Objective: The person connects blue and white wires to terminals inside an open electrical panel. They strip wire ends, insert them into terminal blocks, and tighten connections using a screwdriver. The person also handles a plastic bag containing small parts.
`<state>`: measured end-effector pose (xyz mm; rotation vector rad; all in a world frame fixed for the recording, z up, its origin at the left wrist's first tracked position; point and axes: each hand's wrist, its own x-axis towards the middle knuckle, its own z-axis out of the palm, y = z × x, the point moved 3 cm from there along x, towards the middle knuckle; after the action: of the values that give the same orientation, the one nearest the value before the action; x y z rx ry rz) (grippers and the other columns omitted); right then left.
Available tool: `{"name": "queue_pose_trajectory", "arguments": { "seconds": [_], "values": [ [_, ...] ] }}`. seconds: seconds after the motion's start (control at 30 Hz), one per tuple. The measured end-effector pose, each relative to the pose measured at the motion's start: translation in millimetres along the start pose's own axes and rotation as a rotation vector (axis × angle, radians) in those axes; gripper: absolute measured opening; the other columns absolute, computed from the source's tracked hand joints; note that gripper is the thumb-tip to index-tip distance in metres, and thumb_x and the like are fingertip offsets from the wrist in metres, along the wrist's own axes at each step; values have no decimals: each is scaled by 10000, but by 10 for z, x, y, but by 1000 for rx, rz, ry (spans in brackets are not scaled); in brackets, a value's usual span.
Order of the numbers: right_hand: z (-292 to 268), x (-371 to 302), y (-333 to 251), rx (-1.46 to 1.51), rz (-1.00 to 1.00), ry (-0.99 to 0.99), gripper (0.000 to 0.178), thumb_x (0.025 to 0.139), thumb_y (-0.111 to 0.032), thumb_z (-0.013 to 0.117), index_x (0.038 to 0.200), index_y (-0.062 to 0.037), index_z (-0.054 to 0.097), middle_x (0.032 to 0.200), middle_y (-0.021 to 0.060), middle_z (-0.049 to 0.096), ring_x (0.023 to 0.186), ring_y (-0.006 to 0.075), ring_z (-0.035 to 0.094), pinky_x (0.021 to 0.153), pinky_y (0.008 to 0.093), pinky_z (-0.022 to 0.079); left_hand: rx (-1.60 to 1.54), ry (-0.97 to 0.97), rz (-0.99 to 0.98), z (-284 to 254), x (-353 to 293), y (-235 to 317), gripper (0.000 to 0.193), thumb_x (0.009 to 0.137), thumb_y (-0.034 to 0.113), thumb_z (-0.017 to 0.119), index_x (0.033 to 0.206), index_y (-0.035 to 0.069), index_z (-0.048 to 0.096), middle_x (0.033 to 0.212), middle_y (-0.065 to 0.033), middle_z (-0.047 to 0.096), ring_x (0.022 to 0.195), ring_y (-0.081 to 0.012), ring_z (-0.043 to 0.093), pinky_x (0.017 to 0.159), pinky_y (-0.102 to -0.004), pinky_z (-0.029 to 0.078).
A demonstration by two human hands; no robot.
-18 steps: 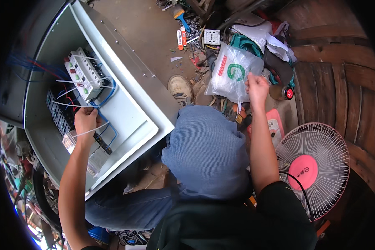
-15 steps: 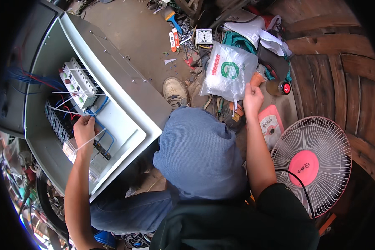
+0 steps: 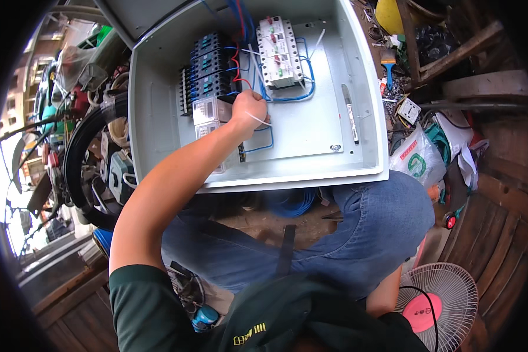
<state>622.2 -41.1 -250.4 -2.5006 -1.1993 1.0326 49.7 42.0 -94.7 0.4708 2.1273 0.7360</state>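
My left hand (image 3: pixel 250 110) is closed on blue wires (image 3: pixel 268 124) inside a light grey metal electrical box (image 3: pixel 311 176); its fingertips are partly hidden. A white cable tie (image 3: pixel 259 119) crosses the hand. Left of the fingers stands a row of black contactors (image 3: pixel 208 67), with white modules (image 3: pixel 211 110) below. To the right, white circuit breakers (image 3: pixel 278 56) with red and green buttons are mounted on the back plate, looped by blue wire (image 3: pixel 302 98). Another cable tie (image 3: pixel 317 42) sticks up beside them. My right hand is hidden; only its forearm (image 3: pixel 386 290) shows beyond my knee.
A marker pen (image 3: pixel 350 114) lies inside the box at right. Beyond it are a paintbrush (image 3: pixel 388 66), a white wall socket (image 3: pixel 408 110) and a plastic bag (image 3: pixel 416 158). A pink fan (image 3: pixel 434 305) stands at lower right; a black cable coil (image 3: pixel 79 158) sits left.
My view has swung left, bringing the box to the middle. My left hand remains among the wires. My right hand has gone from beside the plastic bag to out of sight.
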Motion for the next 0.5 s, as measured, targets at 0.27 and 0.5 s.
{"name": "queue_pose_trajectory", "arguments": {
  "seconds": [0.27, 0.5],
  "values": [
    [-339, -329, -271, -199, -72, 79, 245, 786, -133, 669, 673, -8, 491, 664, 60, 622, 620, 117, 545, 600, 290, 465, 84, -34, 15, -80, 48, -87, 117, 892, 13, 533, 980, -60, 559, 821, -141, 638, 624, -202, 665, 544, -331, 556],
    [-1211, -915, -1407, -143, -314, 392, 277, 780, -70, 625, 627, -25, 399, 640, 57, 590, 606, 111, 515, 581, 291, 448, 7, 26, -17, -28, 56, -25, 109, 768, -22, 599, 833, -75, 669, 846, -240, 686, 766, -337, 707, 642, -396, 550]
  ]
}}
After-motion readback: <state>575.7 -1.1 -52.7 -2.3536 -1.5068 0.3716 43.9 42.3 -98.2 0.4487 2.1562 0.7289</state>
